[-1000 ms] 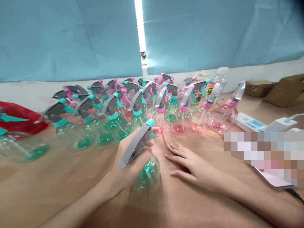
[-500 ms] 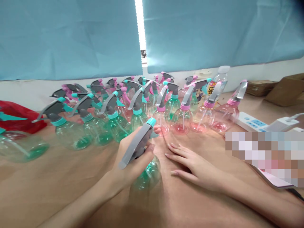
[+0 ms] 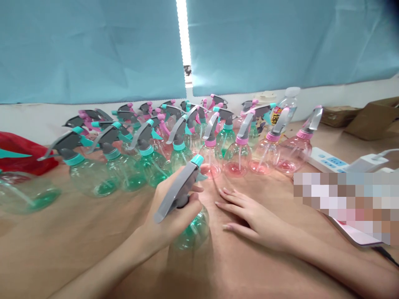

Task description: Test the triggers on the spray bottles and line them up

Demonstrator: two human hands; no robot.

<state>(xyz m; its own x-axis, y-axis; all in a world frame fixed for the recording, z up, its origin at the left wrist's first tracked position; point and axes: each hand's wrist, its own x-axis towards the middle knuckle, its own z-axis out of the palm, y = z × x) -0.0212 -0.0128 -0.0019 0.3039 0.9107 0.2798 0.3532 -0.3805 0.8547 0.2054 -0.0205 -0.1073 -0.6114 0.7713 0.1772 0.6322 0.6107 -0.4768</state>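
Note:
My left hand [image 3: 173,207] is wrapped round the neck of a green spray bottle [image 3: 195,230] with a grey and turquoise trigger head. That bottle is upright at the near middle of the table; the hand hides its collar. To its right, my right hand [image 3: 249,211] lies flat on the brown table surface [image 3: 249,270], fingers stretched out and holding nothing. Just beyond the hands, green spray bottles [image 3: 152,166] with turquoise collars stand at the left, and pink spray bottles [image 3: 237,160] with pink collars at the right. Several more are crowded behind them, partly hidden.
A red plastic bag [image 3: 28,155] lies at the left. At the right are a white power strip [image 3: 327,160] with a plug [image 3: 368,164], a blurred-out device and a brown paper bag [image 3: 374,120]. A clear drink bottle [image 3: 288,101] stands at the back, before a blue curtain [image 3: 93,50].
The whole view has shifted very slightly to the left. Both hands and the held spray bottle stay in nearly the same place.

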